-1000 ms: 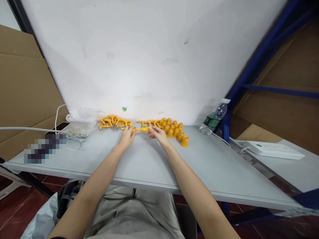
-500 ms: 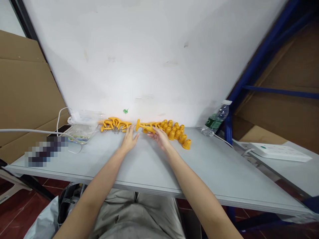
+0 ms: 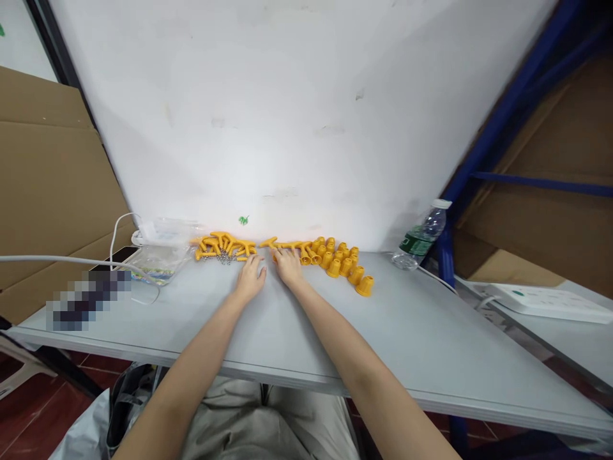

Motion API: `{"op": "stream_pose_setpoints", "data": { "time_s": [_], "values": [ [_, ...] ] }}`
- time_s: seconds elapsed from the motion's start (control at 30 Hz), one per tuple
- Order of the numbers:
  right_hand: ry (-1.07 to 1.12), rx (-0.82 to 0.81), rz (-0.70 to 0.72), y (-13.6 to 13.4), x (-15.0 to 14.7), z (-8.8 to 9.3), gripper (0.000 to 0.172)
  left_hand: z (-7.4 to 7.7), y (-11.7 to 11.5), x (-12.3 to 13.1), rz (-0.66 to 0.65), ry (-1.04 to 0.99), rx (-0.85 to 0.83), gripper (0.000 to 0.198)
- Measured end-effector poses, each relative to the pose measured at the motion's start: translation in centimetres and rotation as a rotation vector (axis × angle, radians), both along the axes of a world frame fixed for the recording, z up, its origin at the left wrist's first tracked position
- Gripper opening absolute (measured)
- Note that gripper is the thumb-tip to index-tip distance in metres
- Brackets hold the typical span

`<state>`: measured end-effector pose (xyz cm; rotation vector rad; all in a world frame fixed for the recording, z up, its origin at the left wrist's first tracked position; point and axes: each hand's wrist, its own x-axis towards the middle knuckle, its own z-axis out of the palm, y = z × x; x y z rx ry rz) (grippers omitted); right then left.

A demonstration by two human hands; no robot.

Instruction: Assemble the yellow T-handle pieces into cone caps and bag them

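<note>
My left hand (image 3: 251,276) lies flat on the grey table (image 3: 412,332) with its fingers stretched out and nothing in it. Just to its right, my right hand (image 3: 288,264) reaches forward with extended fingers, the tips touching a short row of yellow T-shaped pieces (image 3: 287,245) by the white wall. A pile of similar yellow pieces with metal chains (image 3: 223,245) sits beyond the left hand. Right of my right hand stands a cluster of several yellow cone-shaped caps (image 3: 341,259), with one cap (image 3: 364,285) apart at the near right.
A clear plastic bag (image 3: 160,246), a phone (image 3: 117,254) and a white cable (image 3: 71,260) lie at the table's left end. A water bottle (image 3: 422,234) lies at the back right. A white power strip (image 3: 546,301) rests on the neighbouring table. Cardboard (image 3: 43,185) stands left.
My right hand has set the yellow T-shaped piece it held down into the row by the wall and shifted left. My left hand now lies flat on the table.
</note>
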<state>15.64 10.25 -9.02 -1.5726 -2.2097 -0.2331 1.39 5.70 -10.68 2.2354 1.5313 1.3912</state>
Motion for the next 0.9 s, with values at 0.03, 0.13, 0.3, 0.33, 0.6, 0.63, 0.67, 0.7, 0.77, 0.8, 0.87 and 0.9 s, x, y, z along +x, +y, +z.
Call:
{"op": "stream_pose_setpoints", "data": {
  "time_s": [0.03,0.13,0.3,0.33,0.6,0.63,0.67,0.7,0.77,0.8,0.87,0.9],
  "values": [
    [-0.046,-0.014,-0.017,0.1,-0.4,-0.1,0.042,0.0,0.0,0.0,-0.002,0.002,0.002,0.026],
    [-0.112,-0.044,-0.069,0.2,-1.2,-0.4,0.042,0.0,0.0,0.0,-0.015,0.008,0.003,0.024],
    [-0.077,-0.053,-0.121,-0.1,-1.5,-0.8,0.045,0.0,0.0,0.0,-0.045,0.014,-0.016,0.023],
    [-0.061,-0.053,-0.119,-0.2,-1.4,-0.8,0.047,0.0,0.0,0.0,-0.049,0.014,-0.017,0.023],
    [0.097,0.012,-0.158,-3.4,2.3,3.0,0.048,0.3,-0.4,0.2,-0.035,0.005,-0.071,0.025],
    [0.125,0.035,-0.193,-3.9,3.3,3.8,0.046,0.3,-0.5,0.2,-0.033,0.004,-0.082,0.024],
    [0.160,0.049,-0.251,-4.3,4.5,4.6,0.043,0.3,-0.5,0.2,-0.033,0.002,-0.091,0.024],
    [0.198,0.059,-0.328,-4.6,5.7,5.3,0.039,0.3,-0.6,0.2,-0.036,-0.001,-0.097,0.024],
    [0.274,0.083,-0.490,-5.3,8.2,6.2,0.035,0.4,-0.6,0.2,-0.046,-0.007,-0.103,0.024],
    [0.304,0.091,-0.560,-5.6,9.4,6.4,0.035,0.4,-0.6,0.3,-0.050,-0.010,-0.104,0.024],
    [0.334,0.059,-0.688,-6.2,11.4,6.1,0.035,0.4,-0.6,0.3,-0.058,-0.012,-0.106,0.024],
    [0.340,0.021,-0.750,-6.4,12.2,5.8,0.036,0.4,-0.6,0.3,-0.059,-0.011,-0.109,0.024]
  ]
}}
